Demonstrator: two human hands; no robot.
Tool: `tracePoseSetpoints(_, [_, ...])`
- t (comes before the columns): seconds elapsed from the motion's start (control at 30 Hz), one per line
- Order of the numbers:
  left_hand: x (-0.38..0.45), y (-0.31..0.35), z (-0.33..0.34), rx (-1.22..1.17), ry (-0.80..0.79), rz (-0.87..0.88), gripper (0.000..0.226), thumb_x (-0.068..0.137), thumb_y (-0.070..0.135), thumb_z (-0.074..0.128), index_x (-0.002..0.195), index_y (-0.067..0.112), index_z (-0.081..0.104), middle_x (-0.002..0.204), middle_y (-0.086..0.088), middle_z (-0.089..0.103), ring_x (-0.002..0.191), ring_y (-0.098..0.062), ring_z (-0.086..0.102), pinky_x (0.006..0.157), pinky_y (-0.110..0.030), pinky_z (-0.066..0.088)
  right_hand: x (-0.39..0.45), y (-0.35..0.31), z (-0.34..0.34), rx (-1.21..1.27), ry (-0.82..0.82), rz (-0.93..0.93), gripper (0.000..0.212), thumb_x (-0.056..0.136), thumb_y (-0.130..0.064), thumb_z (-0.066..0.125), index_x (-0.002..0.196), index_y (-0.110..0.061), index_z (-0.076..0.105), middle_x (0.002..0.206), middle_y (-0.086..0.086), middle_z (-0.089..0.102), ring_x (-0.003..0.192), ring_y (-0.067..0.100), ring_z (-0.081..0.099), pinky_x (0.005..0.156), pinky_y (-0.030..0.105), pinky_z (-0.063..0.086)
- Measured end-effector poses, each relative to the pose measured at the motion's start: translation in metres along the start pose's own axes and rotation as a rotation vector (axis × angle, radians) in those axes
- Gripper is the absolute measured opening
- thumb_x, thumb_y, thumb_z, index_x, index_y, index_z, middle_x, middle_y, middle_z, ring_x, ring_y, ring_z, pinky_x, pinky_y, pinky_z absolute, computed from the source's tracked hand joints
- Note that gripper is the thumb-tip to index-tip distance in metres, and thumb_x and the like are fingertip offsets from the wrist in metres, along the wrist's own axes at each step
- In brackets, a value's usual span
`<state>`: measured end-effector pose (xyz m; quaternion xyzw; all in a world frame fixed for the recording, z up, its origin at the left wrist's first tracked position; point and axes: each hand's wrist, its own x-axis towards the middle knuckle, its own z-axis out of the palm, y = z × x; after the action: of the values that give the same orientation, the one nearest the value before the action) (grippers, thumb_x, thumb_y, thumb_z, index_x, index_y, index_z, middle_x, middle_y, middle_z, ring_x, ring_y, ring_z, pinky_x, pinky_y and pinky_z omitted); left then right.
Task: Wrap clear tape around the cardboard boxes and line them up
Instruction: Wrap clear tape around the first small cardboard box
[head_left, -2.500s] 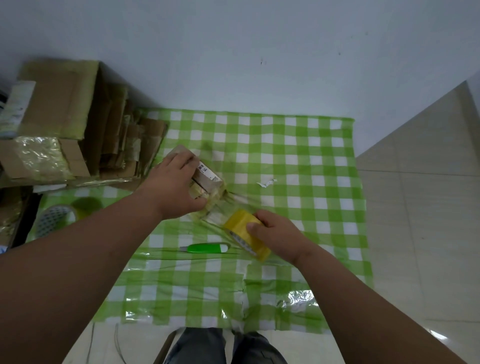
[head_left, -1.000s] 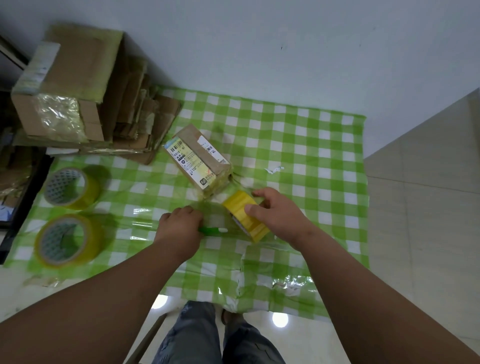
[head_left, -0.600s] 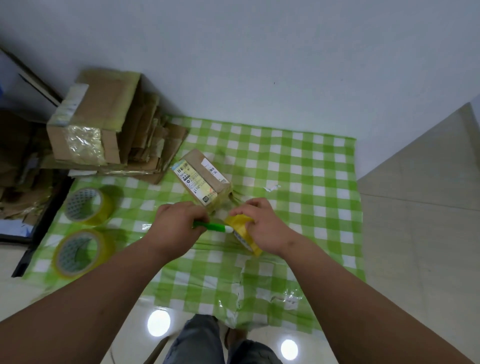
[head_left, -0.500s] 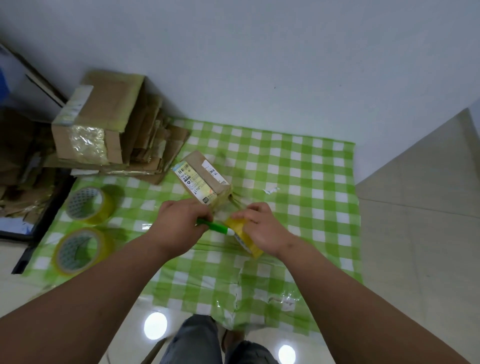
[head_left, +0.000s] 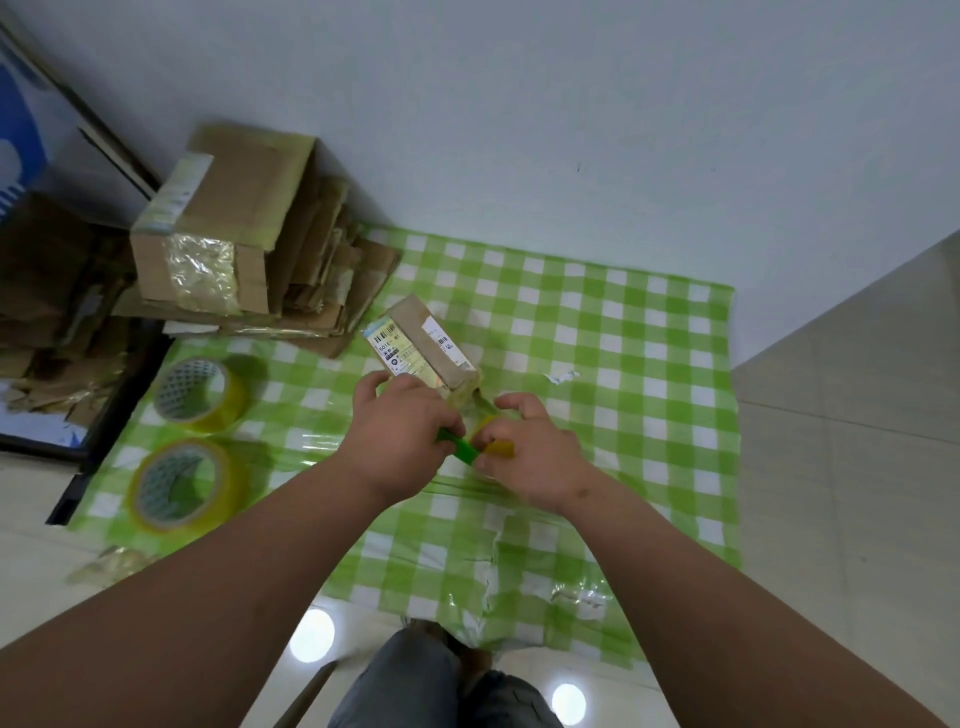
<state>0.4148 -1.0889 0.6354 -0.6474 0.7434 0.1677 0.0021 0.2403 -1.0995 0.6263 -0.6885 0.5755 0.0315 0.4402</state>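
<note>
The small cardboard box (head_left: 423, 353) lies just beyond both hands. The left hand (head_left: 397, 441) grips a green cutter (head_left: 457, 447); the right hand (head_left: 530, 452) clamps the tape roll (head_left: 498, 447). Two spare rolls (head_left: 200, 387) sit left.

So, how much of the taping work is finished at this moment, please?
Done, apparently: the small labelled box on the checked cloth already shines with tape. In hand: the left hand grips a green cutter against the tape roll gripped by the right hand, seemingly to cut the strip. Left: freeing the roll and placing the box in a line; no row is visible yet.
</note>
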Motion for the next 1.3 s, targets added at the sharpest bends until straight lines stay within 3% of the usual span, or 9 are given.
tracePoseSetpoints(0.1, [0.002, -0.006, -0.004, -0.15, 0.106, -0.125, 0.039, 0.082, 0.041, 0.072, 0.119, 0.038, 0.061, 0.119, 0.015, 0.057, 0.125, -0.012, 0.044, 0.109, -0.038, 0.016, 0.001, -0.003, 0.002, 0.071, 0.032, 0.013, 0.015, 0.093, -0.037, 0.061, 0.086, -0.044, 0.049, 0.14, -0.01, 0.03, 0.118, 0.014, 0.046, 0.11, 0.046, 0.029])
tracePoseSetpoints(0.17, [0.002, -0.015, -0.008, -0.363, 0.11, -0.307, 0.03, 0.083, 0.041, 0.072, 0.109, 0.033, 0.06, 0.107, 0.015, 0.058, 0.109, -0.012, 0.054, 0.101, -0.039, 0.033, 0.002, -0.005, 0.002, 0.174, 0.041, 0.039, 0.023, 0.096, -0.031, 0.058, 0.079, -0.04, 0.045, 0.132, -0.007, 0.035, 0.109, 0.017, 0.048, 0.107, 0.046, 0.034])
tracePoseSetpoints(0.27, [-0.002, -0.026, -0.011, -0.761, -0.052, -0.513, 0.016, 0.091, 0.034, 0.066, 0.097, 0.02, 0.063, 0.095, 0.007, 0.065, 0.096, -0.018, 0.062, 0.084, -0.035, 0.049, 0.001, -0.01, -0.001, 0.384, 0.085, 0.071, 0.023, 0.099, -0.022, 0.053, 0.08, -0.03, 0.044, 0.122, 0.002, 0.042, 0.093, 0.016, 0.049, 0.085, 0.031, 0.044])
tracePoseSetpoints(0.37, [-0.002, -0.03, -0.005, -1.007, -0.221, -0.612, 0.02, 0.096, 0.034, 0.06, 0.101, 0.014, 0.064, 0.104, -0.003, 0.069, 0.095, -0.019, 0.064, 0.089, -0.039, 0.05, 0.0, -0.011, -0.003, 0.478, 0.119, 0.112, 0.022, 0.101, -0.018, 0.05, 0.081, -0.023, 0.044, 0.112, 0.004, 0.046, 0.078, 0.009, 0.043, 0.064, 0.024, 0.035])
tracePoseSetpoints(0.57, [0.001, -0.016, 0.021, -1.213, -0.41, -0.698, 0.026, 0.095, 0.037, 0.063, 0.11, 0.016, 0.064, 0.112, -0.002, 0.067, 0.1, -0.018, 0.062, 0.089, -0.037, 0.049, 0.001, -0.01, 0.0, 0.54, 0.159, 0.143, 0.021, 0.1, -0.016, 0.052, 0.08, -0.02, 0.045, 0.099, 0.001, 0.048, 0.076, 0.01, 0.043, 0.065, 0.027, 0.033])
tracePoseSetpoints(0.9, [0.006, 0.029, 0.035, -1.691, -0.217, -1.029, 0.03, 0.091, 0.024, 0.069, 0.119, 0.015, 0.062, 0.121, -0.006, 0.066, 0.114, -0.026, 0.06, 0.076, -0.038, 0.051, 0.008, 0.001, -0.021, 0.55, -0.034, 0.143, 0.017, 0.093, -0.025, 0.059, 0.078, -0.025, 0.05, 0.081, 0.01, 0.053, 0.074, 0.023, 0.049, 0.069, 0.041, 0.04])
tracePoseSetpoints(1.03, [0.006, 0.043, 0.042, -1.803, -0.137, -1.101, 0.022, 0.094, 0.012, 0.065, 0.113, 0.016, 0.055, 0.115, -0.009, 0.066, 0.093, -0.031, 0.067, 0.068, -0.044, 0.058, 0.014, 0.017, -0.028, 0.497, -0.093, 0.135, 0.011, 0.084, -0.035, 0.06, 0.075, -0.033, 0.053, 0.09, 0.013, 0.063, 0.079, 0.033, 0.061, 0.075, 0.048, 0.052])
tracePoseSetpoints(1.13, [0.006, 0.049, 0.044, -1.797, -0.089, -1.107, 0.02, 0.095, 0.005, 0.061, 0.107, 0.017, 0.051, 0.102, -0.009, 0.065, 0.076, -0.027, 0.066, 0.056, -0.036, 0.058, 0.018, 0.024, -0.039, 0.497, -0.061, 0.101, 0.011, 0.082, -0.032, 0.062, 0.075, -0.032, 0.055, 0.103, 0.018, 0.064, 0.101, 0.041, 0.063, 0.086, 0.059, 0.054])
tracePoseSetpoints(1.3, [0.002, 0.055, 0.043, -1.805, -0.026, -1.109, 0.026, 0.094, 0.002, 0.061, 0.112, 0.017, 0.051, 0.096, -0.009, 0.066, 0.072, -0.025, 0.065, 0.052, -0.032, 0.055, 0.028, 0.034, -0.056, 0.565, -0.022, 0.072, 0.012, 0.099, -0.008, 0.053, 0.09, -0.016, 0.049, 0.108, 0.015, 0.066, 0.095, 0.025, 0.069, 0.083, 0.046, 0.059])
